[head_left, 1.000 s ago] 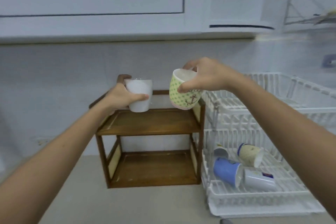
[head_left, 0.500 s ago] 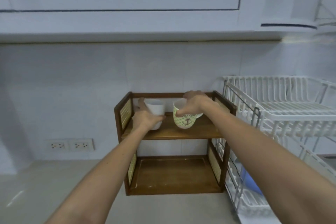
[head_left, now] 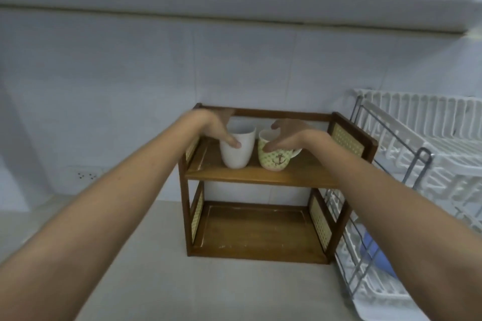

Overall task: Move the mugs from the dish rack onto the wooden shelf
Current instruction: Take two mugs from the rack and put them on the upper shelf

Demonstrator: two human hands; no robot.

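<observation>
A plain white mug (head_left: 236, 156) and a green patterned mug with an anchor (head_left: 276, 161) stand upright side by side on the top board of the wooden shelf (head_left: 260, 177). My left hand (head_left: 216, 125) wraps the white mug, thumb pressed on its front and fingers behind it. My right hand (head_left: 289, 133) arches over the patterned mug, thumb on its side and fingers over the rim. The shelf's lower board holds nothing.
The white dish rack (head_left: 417, 143) stands right against the shelf's right side, with a blue mug (head_left: 375, 255) lying in its lower tier. A wall socket (head_left: 83, 176) is at the left. Beige counter (head_left: 208, 289) lies in front; a cabinet underside (head_left: 234, 5) hangs overhead.
Both hands carried the mugs from the air onto the shelf's top board. The mugs now rest there, and my fingers have loosened around them. The view has tilted left.
</observation>
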